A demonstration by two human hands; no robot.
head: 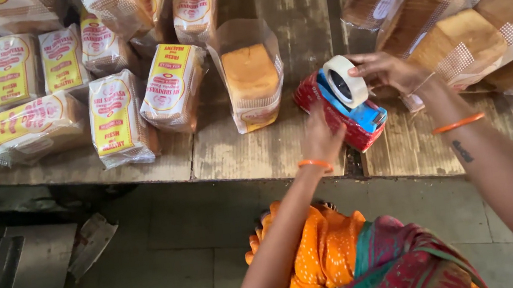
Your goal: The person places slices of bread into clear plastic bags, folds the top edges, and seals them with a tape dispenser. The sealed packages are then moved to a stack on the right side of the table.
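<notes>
The tape dispenser (348, 109), red and blue with a white roll, sits at the counter (257, 147) edge; your left hand (321, 137) presses its near side, fingers together, while your right hand (385, 71) pinches the roll; it could tip off that edge if you pull hard; yellow-and-red labelled loaves (113, 120) lie left, an open-bagged loaf (251, 75) beside it.

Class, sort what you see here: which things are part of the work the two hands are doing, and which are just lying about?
In hand:
- left hand on the tape dispenser
- right hand on the tape roll
- open-bagged loaf nearest to them

Lying about:
- sealed printed loaves
- bagged loaves at right
- wooden table
</notes>
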